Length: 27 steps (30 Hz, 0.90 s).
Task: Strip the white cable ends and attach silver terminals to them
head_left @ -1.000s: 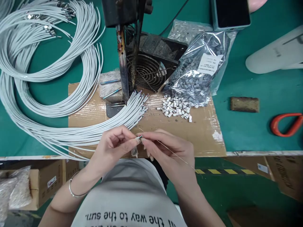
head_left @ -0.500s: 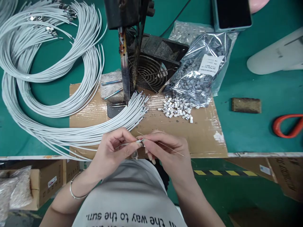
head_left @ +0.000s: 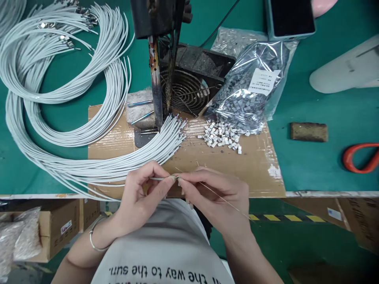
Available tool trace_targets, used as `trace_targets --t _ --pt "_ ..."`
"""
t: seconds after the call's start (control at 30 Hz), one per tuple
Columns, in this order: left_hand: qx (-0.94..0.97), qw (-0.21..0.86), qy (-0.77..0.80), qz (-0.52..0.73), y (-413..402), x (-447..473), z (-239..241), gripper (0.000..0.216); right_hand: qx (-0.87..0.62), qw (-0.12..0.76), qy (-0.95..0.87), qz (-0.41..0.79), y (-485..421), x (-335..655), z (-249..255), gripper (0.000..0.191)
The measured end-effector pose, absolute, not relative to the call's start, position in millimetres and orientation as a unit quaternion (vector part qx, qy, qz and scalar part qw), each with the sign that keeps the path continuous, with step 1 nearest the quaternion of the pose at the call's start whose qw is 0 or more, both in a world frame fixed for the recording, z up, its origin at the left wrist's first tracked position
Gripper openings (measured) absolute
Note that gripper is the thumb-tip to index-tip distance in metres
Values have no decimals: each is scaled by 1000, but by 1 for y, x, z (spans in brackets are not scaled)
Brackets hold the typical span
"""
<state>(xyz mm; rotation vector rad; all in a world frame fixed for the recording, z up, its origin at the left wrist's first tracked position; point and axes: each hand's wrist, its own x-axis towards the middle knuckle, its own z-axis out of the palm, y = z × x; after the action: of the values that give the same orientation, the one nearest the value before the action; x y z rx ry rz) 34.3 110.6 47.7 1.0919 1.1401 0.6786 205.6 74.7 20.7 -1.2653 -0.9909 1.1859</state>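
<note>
Near the table's front edge, my left hand [head_left: 148, 193] is closed, with thumb and forefinger pinching a white cable [head_left: 156, 178] close to its end. My right hand [head_left: 217, 193] meets it there, thumb and forefinger pinched at the cable's tip; whether a small part sits between them is hidden. A thin, stiff wire [head_left: 220, 197] runs slantwise across my right hand and past its fingers. Just beyond my hands lies a bundle of white cables [head_left: 133, 159], its ends fanned out under a dark metal soldering stand [head_left: 156, 79]. Small silver metal clips [head_left: 222, 135] lie piled on the cardboard sheet [head_left: 231, 173].
Coiled white cables [head_left: 79, 134] fill the left side. Behind the stand is a black fan [head_left: 186, 90]. A plastic bag of metal clips [head_left: 248, 86], a phone [head_left: 290, 17], a white bottle-like object [head_left: 340, 71], a brown block [head_left: 308, 131] and a red handle [head_left: 359, 159] lie rightward.
My right hand has shifted slightly right and turned a little, and the thin wire has moved with it. The pinched fingertips of both hands remain together at the cable end.
</note>
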Motion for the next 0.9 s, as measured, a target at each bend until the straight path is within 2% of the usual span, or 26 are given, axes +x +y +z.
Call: trace_targets --t 0.17,0.33,0.5,0.67,0.77,0.9 --pt "521 606 534 275 108 34 45 25 -548 521 -493 430 72 210 26 15" --pt "540 590 531 278 101 34 40 29 -575 546 -498 351 68 196 22 17" --pt "449 678 498 301 105 35 41 29 -596 570 -474 308 66 182 13 18" --pt "372 728 494 296 114 32 43 32 -573 556 -559 224 65 183 9 39" --pt "387 706 513 299 115 33 42 27 -560 548 -565 256 66 190 12 39" --pt "469 611 554 318 109 35 38 16 -554 507 -507 423 71 205 19 23"
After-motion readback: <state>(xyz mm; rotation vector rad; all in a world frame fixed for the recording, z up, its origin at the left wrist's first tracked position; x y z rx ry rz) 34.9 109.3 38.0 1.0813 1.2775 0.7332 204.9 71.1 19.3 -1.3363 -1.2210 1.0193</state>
